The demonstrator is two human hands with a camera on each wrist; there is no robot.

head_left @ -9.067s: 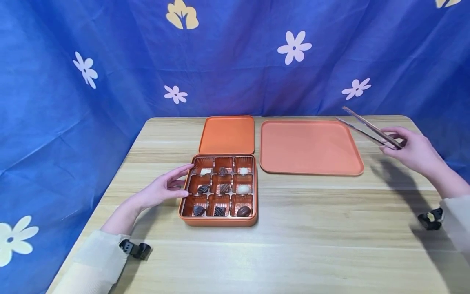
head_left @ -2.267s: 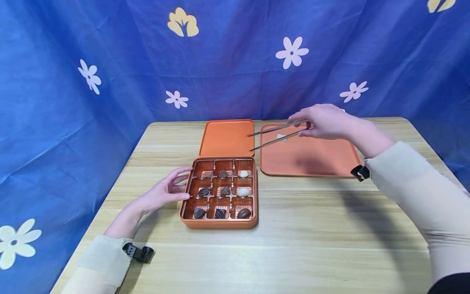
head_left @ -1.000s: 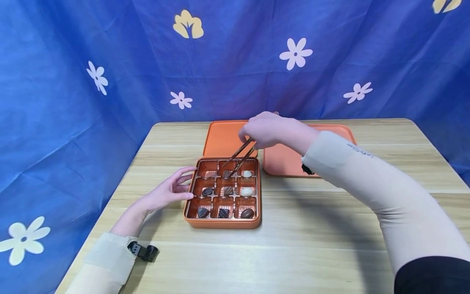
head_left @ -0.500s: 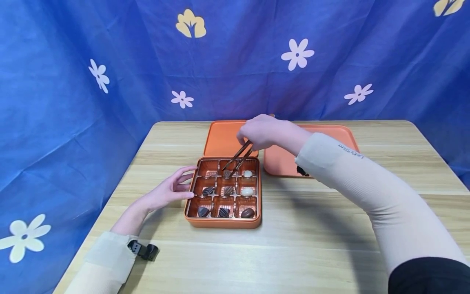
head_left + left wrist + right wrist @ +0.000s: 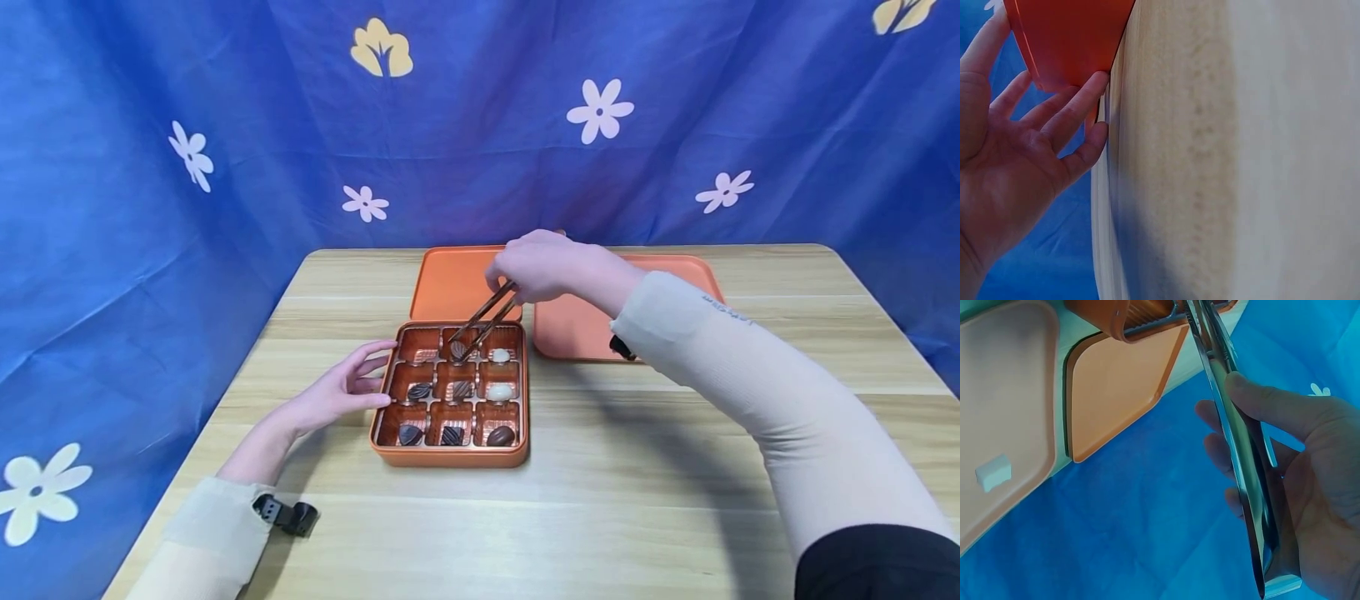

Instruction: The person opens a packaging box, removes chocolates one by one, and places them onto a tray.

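An orange box (image 5: 450, 457) with a divided tray stands on the table, holding several dark and white chocolates. The left hand (image 5: 337, 387) rests its spread fingers against the box's left side; the left wrist view shows the fingertips along its wall. The right hand (image 5: 540, 265) grips metal tongs (image 5: 1244, 456) between thumb and fingers. Their tips reach down into the back middle compartment, on either side of a dark ridged chocolate (image 5: 458, 350); whether they touch it I cannot tell. The back left compartment (image 5: 417, 343) has no chocolate. White chocolates (image 5: 499, 392) sit in the right column.
The orange lid (image 5: 453, 279) lies behind the box. To its right is a pink tray (image 5: 570, 329), partly hidden by the right arm; a white chocolate (image 5: 994, 473) lies on it. A blue flowered curtain (image 5: 480, 125) hangs behind the wooden table (image 5: 600, 517).
The white chocolate has gone from the back left compartment to the pink tray. The right hand has brought the tongs from the right to the back middle compartment. The left hand stays at the box.
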